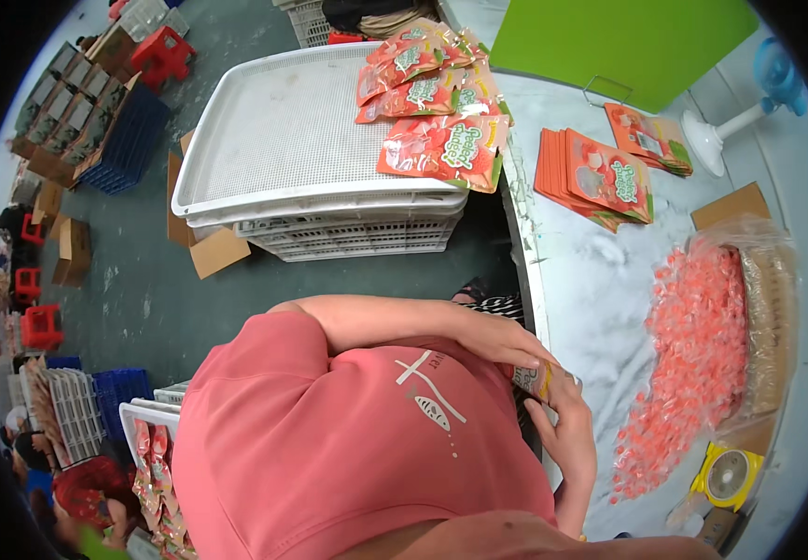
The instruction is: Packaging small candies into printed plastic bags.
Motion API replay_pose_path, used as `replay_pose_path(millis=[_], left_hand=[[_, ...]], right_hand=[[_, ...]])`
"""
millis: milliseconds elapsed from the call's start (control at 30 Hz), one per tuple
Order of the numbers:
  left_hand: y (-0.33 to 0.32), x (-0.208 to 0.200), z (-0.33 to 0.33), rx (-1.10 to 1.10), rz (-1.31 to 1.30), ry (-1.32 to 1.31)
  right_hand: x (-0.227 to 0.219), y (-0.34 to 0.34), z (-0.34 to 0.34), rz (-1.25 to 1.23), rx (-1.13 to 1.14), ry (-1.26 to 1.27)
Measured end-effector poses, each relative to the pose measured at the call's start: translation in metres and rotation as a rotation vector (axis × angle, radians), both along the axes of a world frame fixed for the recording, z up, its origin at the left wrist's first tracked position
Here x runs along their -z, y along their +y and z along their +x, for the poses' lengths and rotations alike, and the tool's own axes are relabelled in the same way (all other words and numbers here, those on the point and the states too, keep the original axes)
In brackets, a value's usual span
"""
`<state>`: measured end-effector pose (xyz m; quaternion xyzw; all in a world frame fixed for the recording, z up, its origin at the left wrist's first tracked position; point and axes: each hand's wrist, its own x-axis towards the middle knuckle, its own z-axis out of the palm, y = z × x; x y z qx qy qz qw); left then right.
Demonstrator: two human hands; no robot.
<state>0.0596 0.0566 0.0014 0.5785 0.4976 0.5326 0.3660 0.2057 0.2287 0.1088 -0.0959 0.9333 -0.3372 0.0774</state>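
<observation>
At the table's near edge, a small red-and-green printed pouch (531,379) is between my two hands, mostly covered by them. My left hand (514,342) lies across its upper end, fingers closed against it. My right hand (564,418) wraps round the other side, thumb and fingers gripping it. The pouch's opening cannot be made out. To the right of my hands spreads a heap of small pink-red wrapped pieces (693,345), partly in a clear plastic bag (766,317). Farther up the table lies a fanned stack of flat pouches (609,177), with a smaller stack (648,138) beside it.
A white mesh tray (273,121) on stacked crates (348,239) holds several filled pouches (446,149) at its right end. A green board (609,47), blue-and-white fan (749,107) and yellow device (728,476) stand on the table (591,280). Another person (91,490) is at lower left.
</observation>
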Motion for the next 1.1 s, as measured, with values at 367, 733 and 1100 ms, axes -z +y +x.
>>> replay_pose_path(millis=[367, 733, 1100], left_hand=[[-0.004, -0.001, 0.01, -0.023, -0.052, -0.01], [-0.01, -0.016, -0.012, -0.178, -0.265, -0.277], [0.003, -0.029, 0.001, -0.281, -0.176, -0.269]], right_hand=[[-0.01, 0.0, 0.012, -0.029, 0.08, -0.094], [-0.018, 0.025, 0.013, 0.209, 0.277, 0.532], [0.041, 0.019, 0.026, -0.17, 0.435, 0.336]])
